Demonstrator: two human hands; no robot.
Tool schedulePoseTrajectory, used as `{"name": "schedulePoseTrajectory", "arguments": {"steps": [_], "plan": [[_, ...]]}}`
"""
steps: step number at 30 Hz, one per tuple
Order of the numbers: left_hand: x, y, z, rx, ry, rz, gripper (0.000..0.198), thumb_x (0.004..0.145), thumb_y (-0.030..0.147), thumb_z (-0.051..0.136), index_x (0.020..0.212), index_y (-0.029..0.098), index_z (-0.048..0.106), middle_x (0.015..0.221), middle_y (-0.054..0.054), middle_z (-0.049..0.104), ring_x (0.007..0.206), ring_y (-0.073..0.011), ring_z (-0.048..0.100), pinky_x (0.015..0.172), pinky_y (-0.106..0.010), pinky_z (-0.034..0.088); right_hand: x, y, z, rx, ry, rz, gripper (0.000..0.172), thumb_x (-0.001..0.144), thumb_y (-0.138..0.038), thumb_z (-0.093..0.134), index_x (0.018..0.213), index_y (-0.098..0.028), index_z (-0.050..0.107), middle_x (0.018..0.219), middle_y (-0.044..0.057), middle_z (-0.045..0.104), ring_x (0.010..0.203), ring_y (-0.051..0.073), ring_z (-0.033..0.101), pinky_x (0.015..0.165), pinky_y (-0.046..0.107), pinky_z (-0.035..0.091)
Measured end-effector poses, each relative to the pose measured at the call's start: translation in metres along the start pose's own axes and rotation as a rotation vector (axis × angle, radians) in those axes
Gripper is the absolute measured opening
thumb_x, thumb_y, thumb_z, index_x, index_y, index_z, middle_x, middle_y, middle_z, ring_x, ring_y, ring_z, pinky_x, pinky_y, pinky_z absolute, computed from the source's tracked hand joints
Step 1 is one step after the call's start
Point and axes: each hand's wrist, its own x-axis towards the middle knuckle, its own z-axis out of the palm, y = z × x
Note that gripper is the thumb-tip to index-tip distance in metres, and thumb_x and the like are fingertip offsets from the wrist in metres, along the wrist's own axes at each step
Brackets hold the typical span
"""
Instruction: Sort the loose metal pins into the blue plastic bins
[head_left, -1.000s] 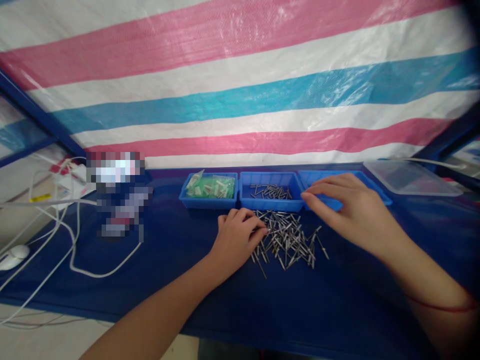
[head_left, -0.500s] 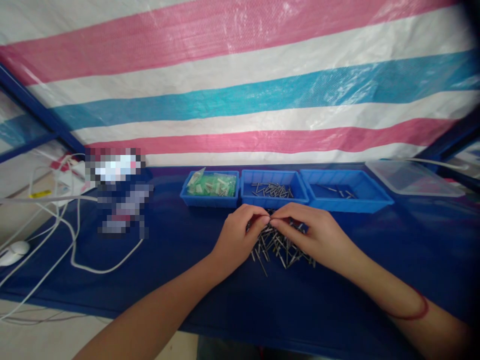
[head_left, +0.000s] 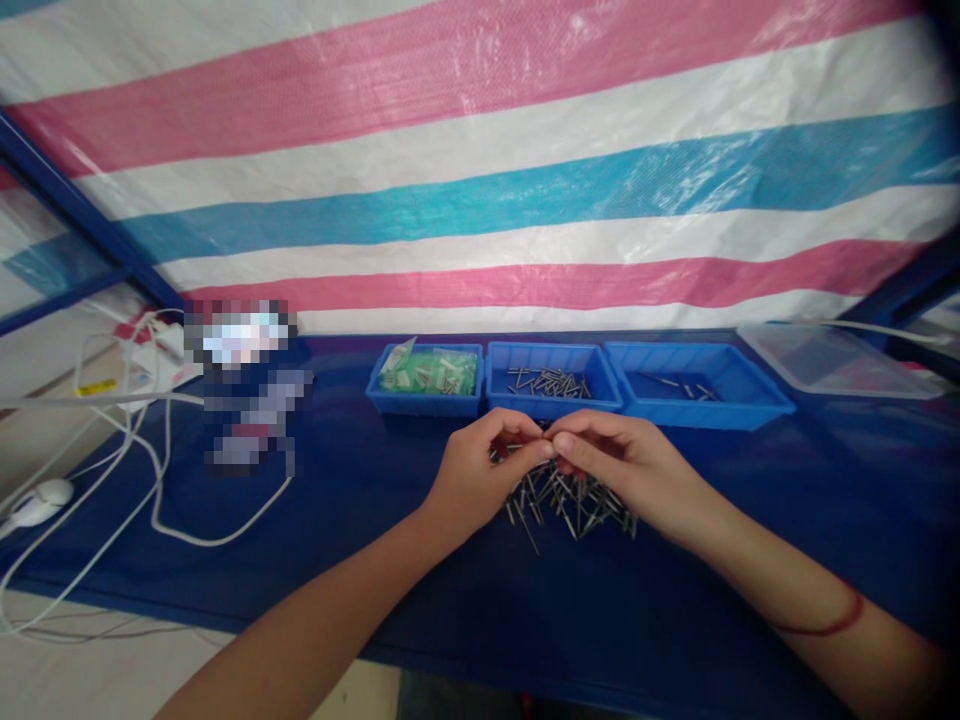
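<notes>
A loose pile of small metal pins (head_left: 571,498) lies on the blue table (head_left: 360,520). Both hands meet just above its far edge. My left hand (head_left: 480,470) is curled, thumb and forefinger pinched together. My right hand (head_left: 622,462) is curled too, its fingertips pressed against those of the left. Whatever is pinched between them is too small to make out. Behind the hands stand three blue trays: the left tray (head_left: 390,398) holds green-and-white parts, the middle tray (head_left: 499,385) holds several pins, the right tray (head_left: 750,395) holds a few pins.
A clear plastic lid (head_left: 832,362) lies at the far right. White cables (head_left: 157,500) and a white mouse (head_left: 41,500) lie at the left, near a blurred-out object (head_left: 247,390). A striped tarpaulin (head_left: 480,160) hangs behind the table.
My right hand came back from the right tray to the pile and met my left hand. Since half a second ago both pinched hands have barely shifted.
</notes>
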Motion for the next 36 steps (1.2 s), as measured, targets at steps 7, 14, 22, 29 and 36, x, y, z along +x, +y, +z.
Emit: {"name": "schedulePoseTrajectory", "arguments": {"steps": [7, 14, 22, 29, 36], "plan": [[-0.0019, 0.0086, -0.0024, 0.059, -0.07, 0.063, 0.018, 0.085, 0.031, 0.061, 0.096, 0.017, 0.066, 0.088, -0.002, 0.071, 0.073, -0.0125, 0.062, 0.067, -0.022, 0.047, -0.005, -0.0003, -0.0037, -0.216, 0.085, -0.189, 0.023, 0.089, -0.041, 0.054, 0.083, -0.021, 0.064, 0.079, 0.004, 0.065, 0.075, 0.017, 0.059, 0.067, 0.028, 0.049], [-0.0023, 0.0089, 0.0005, 0.153, -0.17, 0.063, 0.019, 0.09, 0.03, 0.054, 0.093, 0.018, 0.068, 0.088, -0.002, 0.072, 0.075, -0.0143, 0.063, 0.072, -0.024, 0.048, -0.0053, -0.0003, -0.0019, -0.275, 0.162, -0.266, 0.017, 0.088, -0.038, 0.056, 0.087, -0.023, 0.064, 0.083, 0.004, 0.067, 0.078, 0.018, 0.062, 0.068, 0.031, 0.051], [-0.0032, 0.0089, 0.0007, 0.114, -0.095, 0.04, 0.016, 0.087, 0.03, 0.058, 0.09, 0.018, 0.067, 0.085, -0.001, 0.07, 0.073, -0.013, 0.061, 0.069, -0.022, 0.046, -0.002, 0.0012, 0.0008, -0.167, 0.166, -0.197, 0.013, 0.084, -0.036, 0.061, 0.083, -0.023, 0.065, 0.078, 0.002, 0.067, 0.071, 0.016, 0.062, 0.063, 0.028, 0.052], [-0.0027, 0.007, 0.0013, 0.132, -0.154, 0.036, 0.019, 0.088, 0.034, 0.058, 0.089, 0.017, 0.066, 0.08, -0.001, 0.069, 0.07, -0.0128, 0.06, 0.066, -0.022, 0.044, -0.0053, 0.0021, 0.004, -0.252, 0.136, -0.25, 0.014, 0.086, -0.034, 0.058, 0.084, -0.022, 0.065, 0.082, 0.004, 0.066, 0.078, 0.019, 0.062, 0.068, 0.031, 0.051], [-0.0003, 0.0102, -0.0008, 0.117, -0.06, 0.023, 0.018, 0.08, 0.035, 0.067, 0.081, 0.018, 0.064, 0.076, 0.001, 0.066, 0.066, -0.0119, 0.056, 0.064, -0.022, 0.043, -0.0069, -0.003, -0.0018, -0.298, 0.12, -0.311, 0.011, 0.087, -0.03, 0.058, 0.092, -0.025, 0.067, 0.082, 0.004, 0.065, 0.084, 0.02, 0.062, 0.075, 0.035, 0.052]]}}
